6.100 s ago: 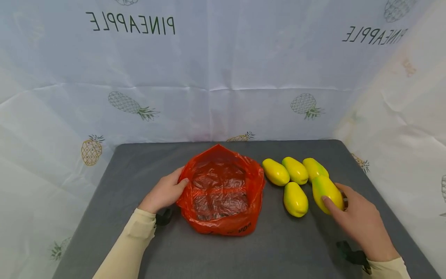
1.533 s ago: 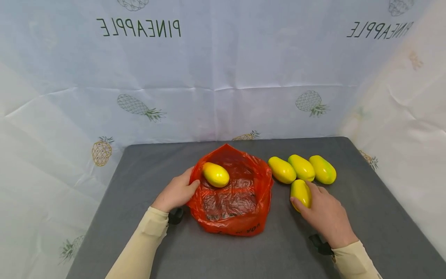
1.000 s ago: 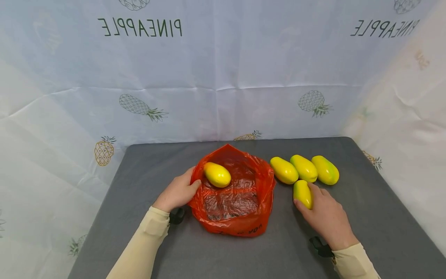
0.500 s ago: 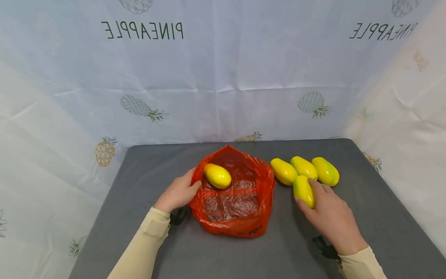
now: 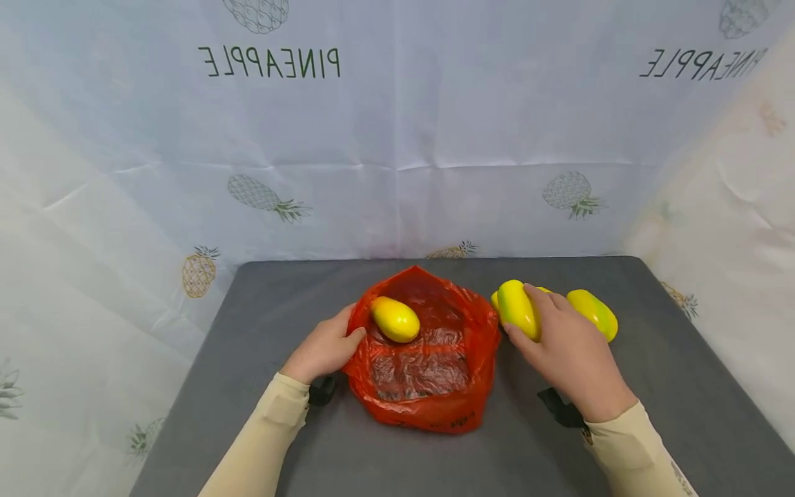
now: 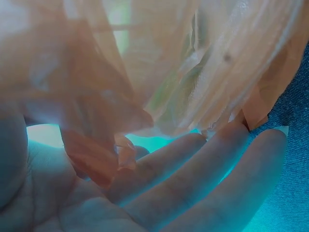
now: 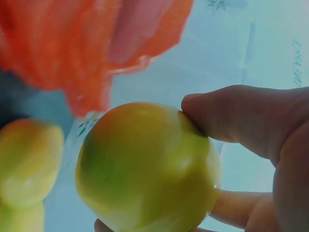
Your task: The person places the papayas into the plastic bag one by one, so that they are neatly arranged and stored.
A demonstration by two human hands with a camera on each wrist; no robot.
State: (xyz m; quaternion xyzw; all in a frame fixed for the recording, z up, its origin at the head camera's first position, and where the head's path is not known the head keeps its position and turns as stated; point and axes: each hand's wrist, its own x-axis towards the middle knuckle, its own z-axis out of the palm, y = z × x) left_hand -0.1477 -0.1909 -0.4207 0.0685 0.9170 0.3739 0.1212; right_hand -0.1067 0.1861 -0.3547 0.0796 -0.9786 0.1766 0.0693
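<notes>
One yellow fruit [image 5: 517, 308] was gripped by the fingers of the right hand [image 5: 573, 355], near the red bag [image 5: 428, 414] that the left hand [image 5: 326, 350] pinched; keeping its mouth steadily wide seemed best.

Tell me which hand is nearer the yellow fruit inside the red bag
Left. The left hand grips the red bag just left of that fruit; the right hand holds another fruit right of the bag.
</notes>
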